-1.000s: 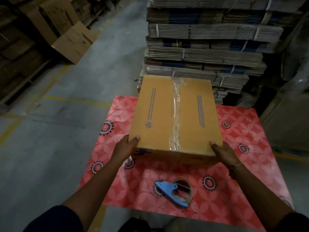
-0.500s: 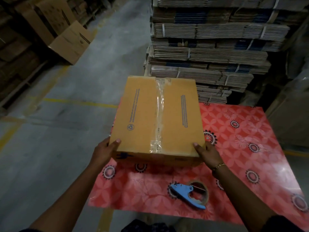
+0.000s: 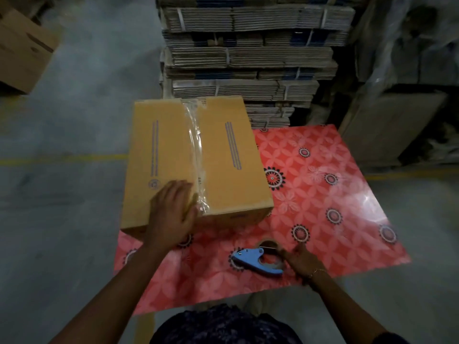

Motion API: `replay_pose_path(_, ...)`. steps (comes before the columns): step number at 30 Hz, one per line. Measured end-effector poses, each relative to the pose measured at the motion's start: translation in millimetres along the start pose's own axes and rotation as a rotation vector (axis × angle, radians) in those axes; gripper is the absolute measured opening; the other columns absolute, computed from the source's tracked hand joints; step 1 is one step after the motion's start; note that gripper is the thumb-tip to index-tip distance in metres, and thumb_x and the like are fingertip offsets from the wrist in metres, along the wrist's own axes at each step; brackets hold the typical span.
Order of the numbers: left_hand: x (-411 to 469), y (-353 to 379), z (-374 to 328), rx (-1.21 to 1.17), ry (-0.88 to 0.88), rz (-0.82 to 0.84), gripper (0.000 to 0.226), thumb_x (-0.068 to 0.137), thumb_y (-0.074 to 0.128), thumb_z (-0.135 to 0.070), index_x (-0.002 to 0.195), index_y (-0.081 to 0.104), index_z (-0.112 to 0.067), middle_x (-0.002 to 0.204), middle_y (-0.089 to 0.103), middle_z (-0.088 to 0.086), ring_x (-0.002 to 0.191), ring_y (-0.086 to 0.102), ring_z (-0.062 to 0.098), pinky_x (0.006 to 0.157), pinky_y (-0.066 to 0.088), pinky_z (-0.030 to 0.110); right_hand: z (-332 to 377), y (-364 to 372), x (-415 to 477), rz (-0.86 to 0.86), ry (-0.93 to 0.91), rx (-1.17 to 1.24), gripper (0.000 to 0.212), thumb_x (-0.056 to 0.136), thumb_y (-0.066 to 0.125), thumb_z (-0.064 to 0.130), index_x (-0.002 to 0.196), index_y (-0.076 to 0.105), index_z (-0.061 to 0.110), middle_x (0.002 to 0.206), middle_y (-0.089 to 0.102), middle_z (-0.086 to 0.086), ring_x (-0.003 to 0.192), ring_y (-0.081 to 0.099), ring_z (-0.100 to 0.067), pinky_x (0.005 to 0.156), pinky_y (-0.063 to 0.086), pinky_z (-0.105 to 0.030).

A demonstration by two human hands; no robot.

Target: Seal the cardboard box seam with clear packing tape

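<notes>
A tan cardboard box rests on the left part of the red patterned table, overhanging its left edge. A strip of clear tape runs along the box's centre seam. My left hand lies flat on the box's near top, fingers spread beside the tape. A blue tape dispenser with a roll of clear tape lies on the table near the front edge. My right hand touches the roll's right side, fingers curled at it; a firm grip is not visible.
A tall stack of bundled flat cardboard stands just behind the table. An open carton sits on the concrete floor at the far left. Wrapped goods fill the right side. Yellow floor lines cross left of the table.
The box has shifted left on the table. My left hand moved from the box's corner onto its top. My right hand left the box and came down to the tape dispenser.
</notes>
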State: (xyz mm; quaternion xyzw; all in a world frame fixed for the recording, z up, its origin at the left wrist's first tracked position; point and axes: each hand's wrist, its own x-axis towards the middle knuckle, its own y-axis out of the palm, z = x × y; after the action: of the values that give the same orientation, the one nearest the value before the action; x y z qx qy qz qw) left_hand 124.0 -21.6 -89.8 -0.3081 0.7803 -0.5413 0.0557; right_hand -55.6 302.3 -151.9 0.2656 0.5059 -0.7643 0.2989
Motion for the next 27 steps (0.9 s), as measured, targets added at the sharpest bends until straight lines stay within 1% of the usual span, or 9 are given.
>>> replay_pose_path(4,3,25,-24,0.079,0.035,0.145,0.061,0.094,0.041,-0.056,0.143,0.051,-0.019,0.155,0.049,0.006,0.144,0.042,0.029,0.112,0.033,0.050,-5,37,-2,0.138,0.171,0.290,0.100,0.072,0.057,0.078,0.137,0.043,0.003,0.114,0.068,-0.026,0.073,0.073,-0.035,0.054,0.056,-0.035)
replay_pose_path(7,2,32,-26,0.109,0.017,0.146,0.062,0.094,0.039,-0.059,0.139,0.055,-0.019,0.153,0.051,0.006,0.143,0.043,0.029,0.114,0.031,0.050,-3,57,-1,0.138,0.231,0.544,0.071,0.087,0.065,0.048,0.138,0.039,0.005,0.097,0.071,-0.027,0.066,0.075,-0.036,0.053,0.060,-0.038)
replay_pose_path(10,3,29,-26,-0.072,-0.051,0.102,0.056,0.093,0.045,-0.057,0.132,0.060,-0.020,0.143,0.059,0.003,0.140,0.045,0.030,0.111,0.036,0.049,1,54,-6,0.147,0.200,0.674,0.048,0.086,0.065,0.028,0.126,0.048,0.007,0.104,0.069,-0.024,0.071,0.074,-0.036,0.057,0.059,-0.037)
replay_pose_path(14,-1,14,-37,-0.344,-0.048,0.034,0.038,0.093,0.052,-0.049,0.111,0.069,-0.020,0.114,0.069,-0.003,0.112,0.059,0.019,0.094,0.047,0.038,26,6,-28,0.099,-0.072,0.625,0.007,0.094,0.059,0.013,0.092,0.052,0.012,0.087,0.063,-0.017,0.070,0.067,-0.028,0.068,0.060,-0.054)
replay_pose_path(16,-1,5,-55,-0.640,-0.237,0.120,0.033,0.088,0.055,-0.055,0.094,0.070,-0.027,0.094,0.072,-0.009,0.090,0.064,0.006,0.081,0.047,0.032,53,-33,-50,0.166,-0.266,0.610,0.005,0.094,0.055,0.008,0.095,0.055,0.014,0.079,0.066,-0.011,0.064,0.069,-0.020,0.059,0.060,-0.040)
replay_pose_path(18,8,-5,-82,-1.002,-0.581,0.334,0.047,0.078,0.063,-0.067,0.090,0.073,-0.023,0.088,0.076,-0.004,0.078,0.066,0.009,0.074,0.048,0.031,89,-76,-70,0.227,-0.449,0.579,0.019,0.089,0.057,0.011,0.107,0.059,0.014,0.075,0.071,-0.005,0.063,0.070,-0.019,0.052,0.056,-0.031)
replay_pose_path(20,17,-20,-116,-1.353,-0.819,0.660,0.066,0.073,0.061,-0.075,0.098,0.074,-0.015,0.092,0.073,0.006,0.075,0.064,0.020,0.066,0.046,0.031,128,-115,-86,0.251,-0.599,0.534,0.026,0.086,0.056,0.013,0.111,0.061,0.019,0.077,0.071,-0.003,0.065,0.069,-0.021,0.056,0.058,-0.034)
replay_pose_path(23,34,-49,-167,-1.728,-0.684,0.936,0.079,0.090,0.044,-0.075,0.116,0.071,-0.006,0.104,0.071,0.019,0.085,0.068,0.031,0.076,0.051,0.038,178,-159,-108,0.244,-0.804,0.461,0.027,0.083,0.054,0.016,0.109,0.058,0.014,0.082,0.068,-0.006,0.067,0.068,-0.020,0.054,0.057,-0.033)
replay_pose_path(27,60,-83,-218,-1.817,-0.603,0.636,0.056,0.097,0.048,-0.052,0.099,0.079,-0.006,0.089,0.074,0.019,0.067,0.071,0.028,0.058,0.058,0.032,201,-198,-131,0.064,-1.042,0.435,0.026,0.089,0.062,0.008,0.110,0.055,0.021,0.096,0.065,0.001,0.075,0.065,0.001,0.060,0.052,-0.018)
